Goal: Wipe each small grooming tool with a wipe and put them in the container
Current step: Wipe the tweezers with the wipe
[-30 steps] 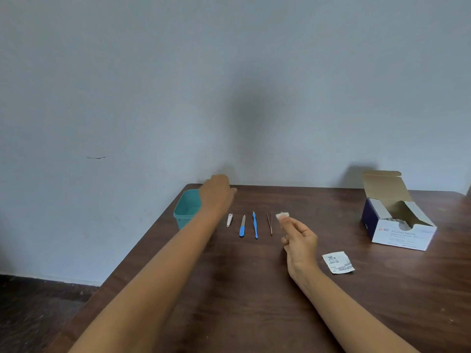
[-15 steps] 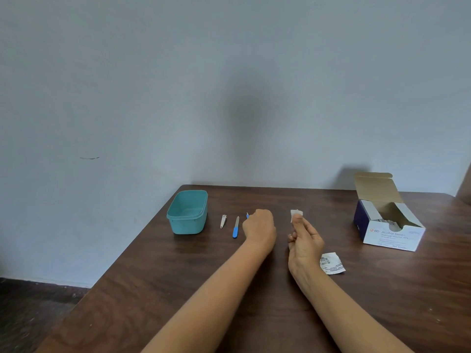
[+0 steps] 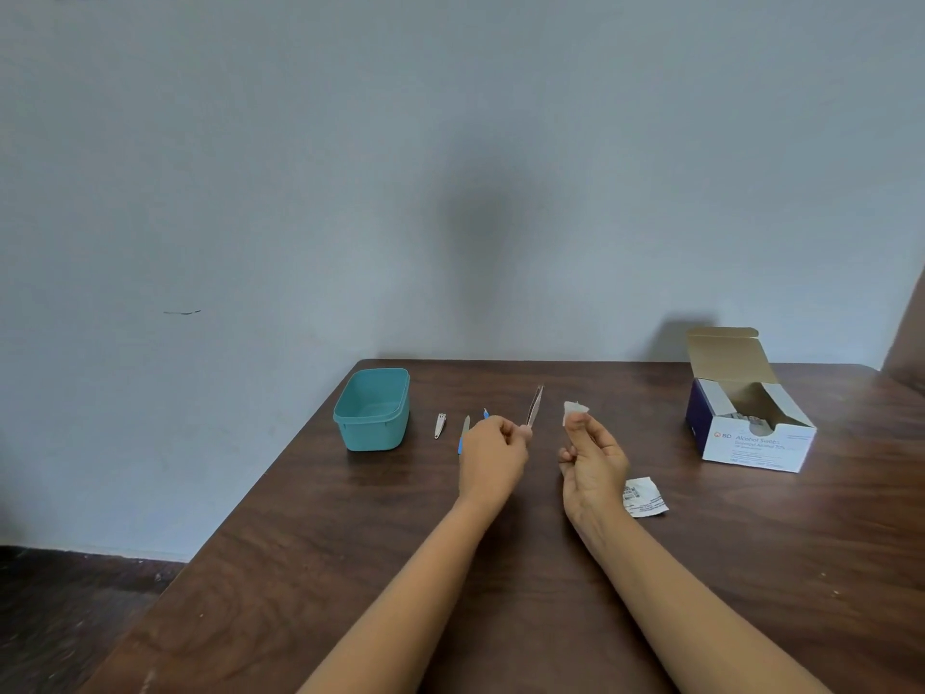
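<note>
My left hand (image 3: pixel 489 458) pinches metal tweezers (image 3: pixel 534 406) by one end, lifted off the table and pointing up and away. Just to the right, my right hand (image 3: pixel 593 455) pinches a small white wipe (image 3: pixel 572 409) between thumb and fingers, a short gap from the tweezers. A teal container (image 3: pixel 371 409) stands empty at the table's far left. Between it and my left hand lie a nail clipper (image 3: pixel 440 424), a blue-handled file (image 3: pixel 463 435) and a blue tool (image 3: pixel 485 414) mostly hidden behind my hand.
An open box of alcohol swabs (image 3: pixel 747 422) sits at the far right of the brown table (image 3: pixel 500 568). A torn wipe wrapper (image 3: pixel 643 498) lies beside my right wrist. The table's left edge drops to a dark floor; a wall stands behind.
My left hand came back from the teal container, reached the tweezers and has lifted them off the table. The right hand has kept holding the wipe in about the same place.
</note>
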Demonstrator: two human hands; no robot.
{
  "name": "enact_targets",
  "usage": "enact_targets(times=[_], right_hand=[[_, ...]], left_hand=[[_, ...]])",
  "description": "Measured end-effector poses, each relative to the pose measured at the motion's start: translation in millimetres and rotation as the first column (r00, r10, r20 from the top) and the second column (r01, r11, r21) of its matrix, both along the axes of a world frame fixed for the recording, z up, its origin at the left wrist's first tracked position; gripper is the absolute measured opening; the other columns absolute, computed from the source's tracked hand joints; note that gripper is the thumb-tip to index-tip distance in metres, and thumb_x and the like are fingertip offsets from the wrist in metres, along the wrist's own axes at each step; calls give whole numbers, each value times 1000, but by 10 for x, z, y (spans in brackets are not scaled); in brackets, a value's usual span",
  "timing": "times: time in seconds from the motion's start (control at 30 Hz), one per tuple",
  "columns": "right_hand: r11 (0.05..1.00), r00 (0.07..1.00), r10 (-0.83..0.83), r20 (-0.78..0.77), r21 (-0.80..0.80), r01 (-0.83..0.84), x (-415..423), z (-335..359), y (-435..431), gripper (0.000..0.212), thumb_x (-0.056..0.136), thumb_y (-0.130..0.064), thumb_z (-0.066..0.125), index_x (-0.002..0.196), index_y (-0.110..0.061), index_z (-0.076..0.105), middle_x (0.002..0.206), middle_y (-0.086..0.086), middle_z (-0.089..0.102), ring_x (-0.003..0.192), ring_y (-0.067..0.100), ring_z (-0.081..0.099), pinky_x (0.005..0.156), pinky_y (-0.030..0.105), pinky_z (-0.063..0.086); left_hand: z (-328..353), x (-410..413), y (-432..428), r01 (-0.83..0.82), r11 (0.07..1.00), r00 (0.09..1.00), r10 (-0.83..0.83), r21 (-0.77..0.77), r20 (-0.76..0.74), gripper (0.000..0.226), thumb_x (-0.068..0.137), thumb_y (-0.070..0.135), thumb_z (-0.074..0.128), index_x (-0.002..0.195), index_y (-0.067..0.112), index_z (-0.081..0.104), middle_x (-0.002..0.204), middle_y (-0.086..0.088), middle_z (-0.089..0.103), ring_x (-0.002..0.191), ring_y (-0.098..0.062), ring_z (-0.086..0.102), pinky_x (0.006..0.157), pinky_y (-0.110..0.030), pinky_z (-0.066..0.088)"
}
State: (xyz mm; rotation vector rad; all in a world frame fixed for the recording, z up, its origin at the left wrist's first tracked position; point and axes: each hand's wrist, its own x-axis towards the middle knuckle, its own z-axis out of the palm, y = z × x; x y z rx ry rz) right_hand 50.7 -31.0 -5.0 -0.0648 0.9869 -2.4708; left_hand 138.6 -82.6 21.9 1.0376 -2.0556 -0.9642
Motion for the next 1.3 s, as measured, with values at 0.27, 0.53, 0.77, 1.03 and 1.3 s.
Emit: enact_targets(times=[0.27,0.53,0.77,1.03,1.3], right_hand=[[991,988,129,-85,45,-125,122,32,213,5,83,-5,68,86,-9,66,79,-1,66,44,2,38,46,15,37],[959,944,272,-185,130,-251,160,26,621,6,85,-2,64,83,-7,66,71,-2,67,42,2,37,43,16,32],[933,912,350,-215,166,-319,201,13,845,4,85,-3,63,87,-4,66,70,1,62,43,2,39,45,16,35],[917,899,351,-262,290,-274,231,43,963,4,83,-10,69,82,-10,72,67,-4,65,48,3,40,51,19,35],[903,908,273,-317,409,-129,168,25,977,15,84,-12,68,96,-5,73,71,-2,64,53,5,39,48,17,34]], left_hand=[[-63,348,308,110,961,969,-47,253,-242,14,93,16,60,95,3,64,77,-7,67,53,3,63,53,-12,52],[-179,508,569,129,952,968,-61,278,-242,17,90,18,62,91,2,67,81,-13,73,58,-3,67,54,-16,53],[-243,582,774,168,957,964,-110,235,-242,14,88,17,64,84,5,67,74,-9,72,57,-5,65,52,-15,50],[-247,641,843,231,963,961,-203,143,-188,10,90,17,63,87,10,70,72,-3,70,57,-2,64,55,-16,52],[-249,623,878,233,969,957,-215,77,-195,12,89,20,64,83,11,71,67,-5,70,60,-17,66,58,-24,57]])
